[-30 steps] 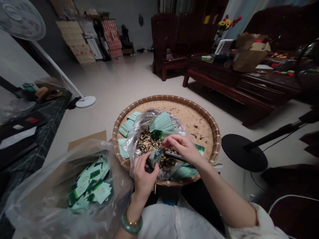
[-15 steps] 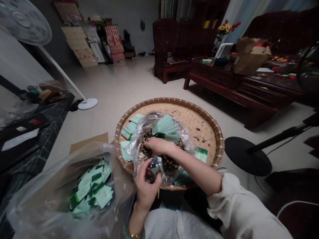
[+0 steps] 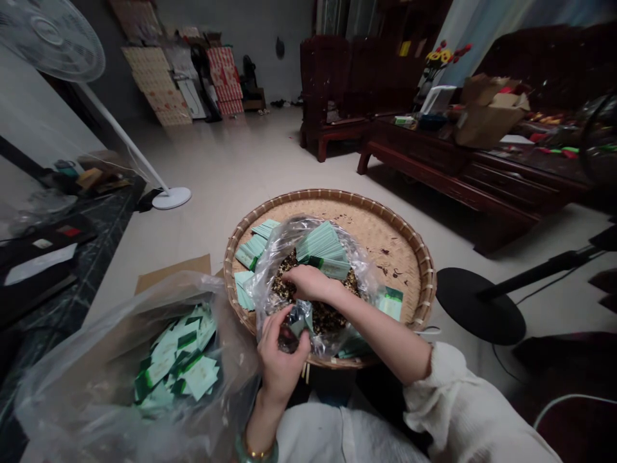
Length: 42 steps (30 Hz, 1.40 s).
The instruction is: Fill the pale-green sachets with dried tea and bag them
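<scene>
- Fingers [image 3: 272, 335] of the left hand [image 3: 282, 360] closed on a foil sachet [image 3: 299, 319], lower centre
- right hand [image 3: 311, 283] pressed into dried mix [image 3: 322, 317], grip unclear
- mix inside a clear plastic bag [image 3: 264, 302] on a woven bamboo tray [image 3: 328, 192], centre

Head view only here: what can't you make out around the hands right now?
Head view:
- Foil packet: partly hidden by the left hand, print too small to read.
- Right hand: fingertips buried in the dried mix inside the clear plastic bag.
- Green cards in the near bag: print too small to read.
</scene>
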### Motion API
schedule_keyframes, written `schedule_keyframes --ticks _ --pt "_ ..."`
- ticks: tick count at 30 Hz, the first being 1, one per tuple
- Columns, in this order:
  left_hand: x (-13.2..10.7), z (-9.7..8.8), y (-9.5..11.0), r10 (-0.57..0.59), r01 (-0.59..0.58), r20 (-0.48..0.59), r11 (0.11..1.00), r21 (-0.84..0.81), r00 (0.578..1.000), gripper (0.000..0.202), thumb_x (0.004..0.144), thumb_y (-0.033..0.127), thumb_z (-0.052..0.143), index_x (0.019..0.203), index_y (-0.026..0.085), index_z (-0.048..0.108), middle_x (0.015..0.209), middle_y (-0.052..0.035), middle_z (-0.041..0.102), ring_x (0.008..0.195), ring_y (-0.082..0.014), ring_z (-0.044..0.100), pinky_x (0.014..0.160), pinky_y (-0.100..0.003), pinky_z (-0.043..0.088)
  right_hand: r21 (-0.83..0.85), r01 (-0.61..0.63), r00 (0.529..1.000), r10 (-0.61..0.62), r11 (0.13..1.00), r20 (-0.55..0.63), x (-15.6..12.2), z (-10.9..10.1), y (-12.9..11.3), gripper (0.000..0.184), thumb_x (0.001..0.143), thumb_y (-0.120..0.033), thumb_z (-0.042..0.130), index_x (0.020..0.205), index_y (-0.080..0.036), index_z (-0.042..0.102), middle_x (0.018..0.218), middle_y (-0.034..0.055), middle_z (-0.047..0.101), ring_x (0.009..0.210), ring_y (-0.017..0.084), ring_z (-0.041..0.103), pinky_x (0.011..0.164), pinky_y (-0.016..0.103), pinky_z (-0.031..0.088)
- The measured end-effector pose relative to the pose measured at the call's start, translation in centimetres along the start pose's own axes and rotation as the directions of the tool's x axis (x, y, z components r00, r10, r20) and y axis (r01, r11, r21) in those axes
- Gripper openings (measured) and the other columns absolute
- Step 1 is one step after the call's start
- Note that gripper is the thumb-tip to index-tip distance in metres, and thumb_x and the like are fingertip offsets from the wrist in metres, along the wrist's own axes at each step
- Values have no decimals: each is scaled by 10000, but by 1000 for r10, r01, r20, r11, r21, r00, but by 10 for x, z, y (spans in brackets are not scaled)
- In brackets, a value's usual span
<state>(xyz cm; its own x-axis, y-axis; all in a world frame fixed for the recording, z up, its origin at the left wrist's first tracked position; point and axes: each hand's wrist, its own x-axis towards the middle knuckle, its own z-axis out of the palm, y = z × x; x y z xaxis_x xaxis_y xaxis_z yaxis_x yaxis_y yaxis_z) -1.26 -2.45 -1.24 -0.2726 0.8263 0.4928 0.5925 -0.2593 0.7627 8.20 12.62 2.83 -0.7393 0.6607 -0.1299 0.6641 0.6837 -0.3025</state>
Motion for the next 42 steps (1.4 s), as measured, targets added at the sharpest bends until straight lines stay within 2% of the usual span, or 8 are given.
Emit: schedule_keyframes --ticks 4,7,14,18,24,28,32,42 --pt "3 0 -1 -46 46 -17 999 3 999 370 741 260 617 1099 166 614 930 -76 664 747 -189 634 641 -299 544 223 8 991 22 975 -130 -10 -1 10 298 653 -120 666 940 -191 695 900 48 717 852 222 651 708 259 440" --pt "5 0 -2 -66 66 -21 998 8 998 381 739 272 619 1105 168 616 895 -66 666 714 -181 629 635 -300 543 465 19 972 94 885 -217 -17 -1 22 285 641 -95 672 911 -181 699 866 11 711 817 173 634 730 243 439" --pt "10 5 -4 -110 110 -5 994 -7 994 417 738 287 638 1134 158 607 908 -68 661 634 -139 592 602 -267 531 917 51 953 255 396 -163 -41 -16 41 274 620 -178 719 881 -123 656 658 -41 619 600 92 567 598 218 455" --pt "18 6 2 -86 86 -5 995 49 996 421 734 276 642 1139 166 608 849 -43 634 554 -106 524 569 -257 512 960 67 958 253 272 -139 -59 -35 42 297 607 -186 752 879 -135 643 693 -32 633 628 84 594 638 227 495" --pt "31 9 13 -33 24 57 989 148 998 413 729 245 645 1134 171 611 906 -62 639 595 -125 543 583 -271 503 907 113 963 181 406 -201 -84 -63 36 268 665 -216 735 915 -164 654 729 -18 644 633 89 585 588 220 482" --pt "34 14 17 24 -38 80 985 167 996 408 724 208 638 1128 169 606 955 -76 659 708 -165 592 579 -269 496 759 122 977 56 639 -205 -94 -81 22 191 708 -157 661 898 -170 672 773 -13 664 645 94 570 581 218 446" --pt "35 16 18 68 -81 81 982 172 994 392 726 193 635 1116 167 608 941 -75 667 766 -182 601 552 -257 486 455 78 990 -14 887 -142 -97 -92 9 243 689 -69 637 897 -178 700 745 -22 676 613 90 547 574 211 395" --pt "33 17 18 141 -153 83 974 168 987 407 729 164 632 1134 158 592 978 -90 667 833 -203 578 566 -264 492 183 82 993 -64 980 -101 -93 -92 -3 329 656 3 587 887 -196 710 822 22 697 747 148 608 634 229 394"
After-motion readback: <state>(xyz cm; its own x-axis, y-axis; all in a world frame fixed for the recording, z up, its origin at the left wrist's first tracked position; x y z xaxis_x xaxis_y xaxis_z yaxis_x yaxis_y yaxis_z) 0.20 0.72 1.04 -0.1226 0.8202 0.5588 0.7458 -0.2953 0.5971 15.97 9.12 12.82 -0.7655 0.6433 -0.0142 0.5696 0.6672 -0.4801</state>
